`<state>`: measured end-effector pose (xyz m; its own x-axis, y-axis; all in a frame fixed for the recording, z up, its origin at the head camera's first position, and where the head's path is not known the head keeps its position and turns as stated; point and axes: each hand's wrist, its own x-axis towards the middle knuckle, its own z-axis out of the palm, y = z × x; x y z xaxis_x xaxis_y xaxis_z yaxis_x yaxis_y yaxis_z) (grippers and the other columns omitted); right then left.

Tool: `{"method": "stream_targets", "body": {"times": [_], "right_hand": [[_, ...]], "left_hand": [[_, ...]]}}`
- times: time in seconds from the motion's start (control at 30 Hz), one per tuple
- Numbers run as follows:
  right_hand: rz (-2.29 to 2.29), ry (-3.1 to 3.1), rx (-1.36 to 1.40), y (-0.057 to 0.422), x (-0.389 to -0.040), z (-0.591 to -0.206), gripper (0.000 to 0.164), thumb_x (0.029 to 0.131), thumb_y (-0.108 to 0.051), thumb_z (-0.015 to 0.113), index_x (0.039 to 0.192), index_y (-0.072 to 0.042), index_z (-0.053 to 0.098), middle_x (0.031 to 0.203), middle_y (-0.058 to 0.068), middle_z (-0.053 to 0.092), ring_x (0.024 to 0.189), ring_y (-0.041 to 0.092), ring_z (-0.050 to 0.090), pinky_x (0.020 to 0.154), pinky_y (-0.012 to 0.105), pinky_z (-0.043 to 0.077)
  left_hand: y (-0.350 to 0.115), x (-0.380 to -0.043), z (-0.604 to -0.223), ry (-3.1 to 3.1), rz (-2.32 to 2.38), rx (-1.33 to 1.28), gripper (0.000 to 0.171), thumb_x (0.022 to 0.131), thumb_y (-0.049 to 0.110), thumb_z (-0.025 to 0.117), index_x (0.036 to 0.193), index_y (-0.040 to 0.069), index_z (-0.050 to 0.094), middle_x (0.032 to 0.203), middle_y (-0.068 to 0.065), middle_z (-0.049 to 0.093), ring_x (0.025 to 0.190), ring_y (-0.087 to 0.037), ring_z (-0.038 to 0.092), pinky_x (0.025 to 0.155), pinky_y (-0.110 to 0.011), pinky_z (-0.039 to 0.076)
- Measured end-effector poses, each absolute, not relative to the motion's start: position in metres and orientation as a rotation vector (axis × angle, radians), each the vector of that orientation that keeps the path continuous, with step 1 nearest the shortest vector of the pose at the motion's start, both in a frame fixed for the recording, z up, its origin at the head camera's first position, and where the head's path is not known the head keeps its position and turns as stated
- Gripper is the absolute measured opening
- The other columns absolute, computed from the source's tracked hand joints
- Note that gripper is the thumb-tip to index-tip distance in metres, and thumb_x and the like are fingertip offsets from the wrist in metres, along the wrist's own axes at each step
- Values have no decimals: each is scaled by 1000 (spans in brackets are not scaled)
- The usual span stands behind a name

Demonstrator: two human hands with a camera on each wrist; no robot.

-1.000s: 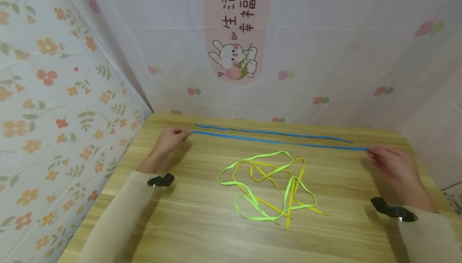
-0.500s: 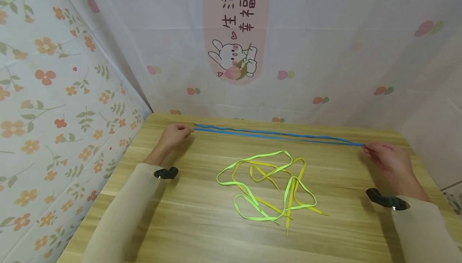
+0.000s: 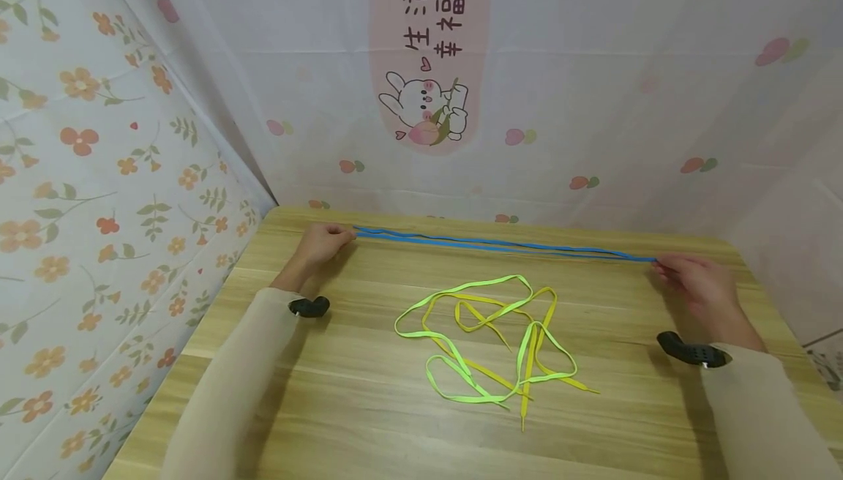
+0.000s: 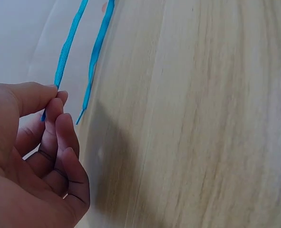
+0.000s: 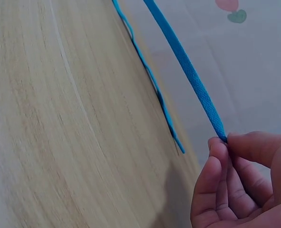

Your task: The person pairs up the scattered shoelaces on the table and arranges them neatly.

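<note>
A flat blue shoelace (image 5: 188, 71) is stretched between my two hands, above the table near its back edge. My left hand (image 3: 323, 243) pinches one end between thumb and fingers; in the left wrist view the tip (image 4: 43, 116) pokes out below the thumb. My right hand (image 3: 703, 286) pinches the other end, and that tip is hidden in the fingers. A second blue shoelace (image 4: 93, 61) lies on the table, slightly wavy, almost parallel to the held one. In the head view the two laces nearly overlap towards the right.
A neon green shoelace (image 3: 418, 334) and yellow shoelaces (image 3: 524, 407) lie loosely tangled mid-table, nearer than the hands. The wooden table (image 3: 369, 421) ends at a patterned cloth backdrop (image 3: 316, 85). Another floral cloth (image 3: 99, 195) hangs at the left.
Both hands have moved away from me towards the back edge, the right one also leftward. The taut blue shoelace has come closer to the lying one. The green and yellow laces stay put.
</note>
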<state>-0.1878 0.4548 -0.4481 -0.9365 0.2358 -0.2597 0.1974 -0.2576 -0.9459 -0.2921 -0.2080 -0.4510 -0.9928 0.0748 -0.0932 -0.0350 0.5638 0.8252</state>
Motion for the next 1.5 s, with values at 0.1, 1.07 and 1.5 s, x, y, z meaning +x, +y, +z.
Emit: {"method": "stream_targets", "body": {"times": [0.1, 1.07, 1.5], "right_hand": [[2395, -1912, -575, 453, -191, -449, 38, 108, 2, 66, 80, -16, 85, 82, -1, 80, 74, 8, 76, 68, 21, 62], [2355, -1892, -700, 446, -203, -455, 39, 107, 4, 66, 77, -15, 84, 79, 0, 79, 71, 9, 76, 67, 22, 62], [2242, -2022, -697, 451, -209, -464, 37, 104, 3, 70, 77, -17, 85, 76, -4, 78, 67, 8, 75, 65, 22, 62]], "left_hand": [[-209, -293, -452, 2688, 1398, 46, 33, 107, 26, 70, 89, -2, 70, 70, 2, 56, 67, -17, 47, 72, -35, 43], [-199, -310, -450, 2771, 1135, 41, 35, 107, 31, 70, 112, -2, 81, 120, -18, 74, 110, -35, 64, 94, -46, 52], [-195, -313, -452, 2836, 967, 81, 34, 106, 31, 71, 114, 1, 83, 127, -17, 76, 118, -37, 68, 101, -49, 54]]}}
